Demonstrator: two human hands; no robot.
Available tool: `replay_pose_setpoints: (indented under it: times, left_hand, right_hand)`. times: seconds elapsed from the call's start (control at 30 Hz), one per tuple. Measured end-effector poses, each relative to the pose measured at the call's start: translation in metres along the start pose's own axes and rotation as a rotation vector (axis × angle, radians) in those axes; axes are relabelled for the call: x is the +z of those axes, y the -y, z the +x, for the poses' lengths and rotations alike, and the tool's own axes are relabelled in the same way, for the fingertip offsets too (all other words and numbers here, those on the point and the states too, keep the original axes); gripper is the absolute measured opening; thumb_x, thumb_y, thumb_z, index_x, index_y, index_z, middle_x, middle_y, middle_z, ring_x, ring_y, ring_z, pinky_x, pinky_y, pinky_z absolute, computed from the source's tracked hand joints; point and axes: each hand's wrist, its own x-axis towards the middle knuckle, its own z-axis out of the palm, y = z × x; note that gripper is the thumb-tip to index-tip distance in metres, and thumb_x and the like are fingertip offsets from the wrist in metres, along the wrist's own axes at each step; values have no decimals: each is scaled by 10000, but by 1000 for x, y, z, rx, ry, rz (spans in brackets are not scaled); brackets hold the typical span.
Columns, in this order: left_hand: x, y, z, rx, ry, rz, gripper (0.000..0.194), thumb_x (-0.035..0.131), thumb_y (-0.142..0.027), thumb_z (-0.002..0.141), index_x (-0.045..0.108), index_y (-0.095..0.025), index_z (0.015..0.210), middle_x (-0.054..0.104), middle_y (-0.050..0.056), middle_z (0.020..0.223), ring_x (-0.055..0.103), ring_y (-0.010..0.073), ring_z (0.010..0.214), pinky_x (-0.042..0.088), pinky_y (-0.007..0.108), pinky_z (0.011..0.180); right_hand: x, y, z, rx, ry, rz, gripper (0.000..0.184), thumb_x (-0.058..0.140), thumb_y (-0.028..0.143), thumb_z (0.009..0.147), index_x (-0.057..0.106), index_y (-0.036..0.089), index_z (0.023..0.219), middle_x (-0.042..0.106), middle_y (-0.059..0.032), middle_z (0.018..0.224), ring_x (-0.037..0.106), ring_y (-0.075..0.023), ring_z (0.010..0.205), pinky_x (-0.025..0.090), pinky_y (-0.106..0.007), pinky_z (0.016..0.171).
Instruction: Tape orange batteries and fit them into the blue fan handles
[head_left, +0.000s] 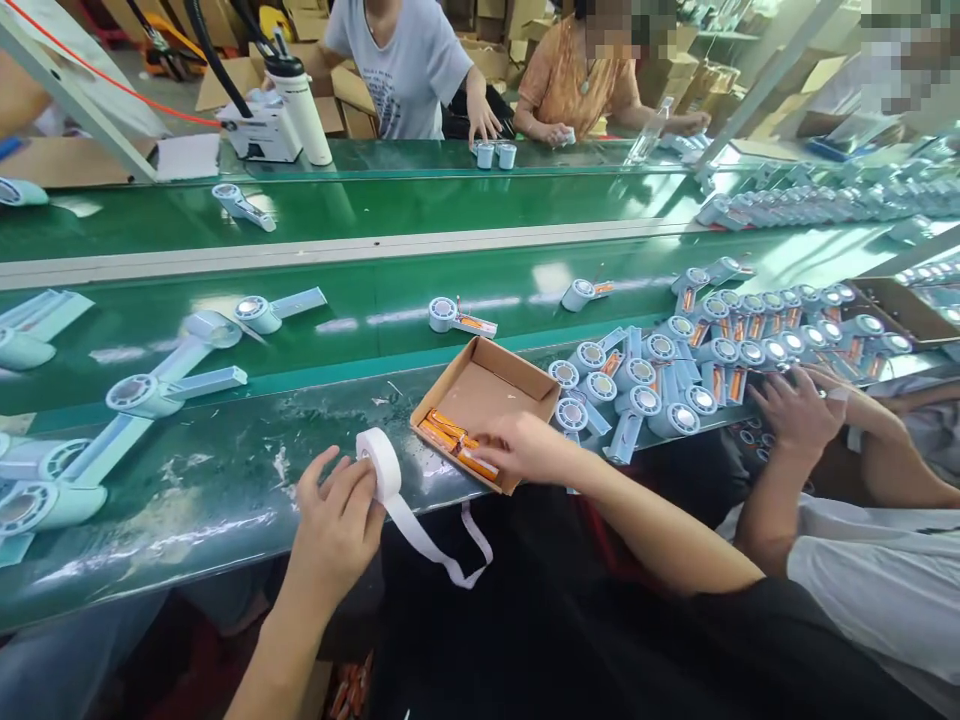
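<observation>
My left hand (341, 510) is closed on a roll of white tape (386, 466), its fingers in the core. A loose strip of the tape (431, 550) hangs down and curls past the bench edge. Over an open cardboard box (495, 385), my right hand (525, 445) has its fingers pinched at the orange battery packs (442, 432) lying along the box's near side. Those fingertips touch one orange pack (480, 462); whether it is lifted I cannot tell. Just right of the box stand several light-blue handheld fan bodies (600, 386).
Green conveyor belts (360, 290) run across, carrying spaced fan bodies (444, 314). More fan bodies (139, 395) lie at left. A neighbour's hands (799, 410) work at right. Across the line, people handle parts near a white bottle (304, 110). A second cardboard box (904, 312) sits far right.
</observation>
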Motion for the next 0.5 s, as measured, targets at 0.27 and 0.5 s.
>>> replay_pose_setpoints:
  times: [0.27, 0.5]
  left_hand:
    - [0, -30, 27, 30, 17, -71, 356, 595, -15, 939, 629, -186, 1249, 708, 118, 1113, 582, 362, 1258, 606, 577, 1026]
    - [-7, -34, 34, 97, 23, -151, 393, 508, 53, 961, 653, -175, 1246, 704, 95, 1075, 636, 277, 1173, 599, 540, 1109]
  right_hand:
    - [-7, -23, 52, 132, 35, -276, 216, 754, 195, 930, 815, 194, 1138, 829, -115, 1054, 777, -277, 1001, 560, -332, 884]
    - [-37, -25, 11, -15, -411, -38, 317, 658, 227, 954, 805, 207, 1234, 810, -95, 1137, 768, -213, 977, 625, -315, 865]
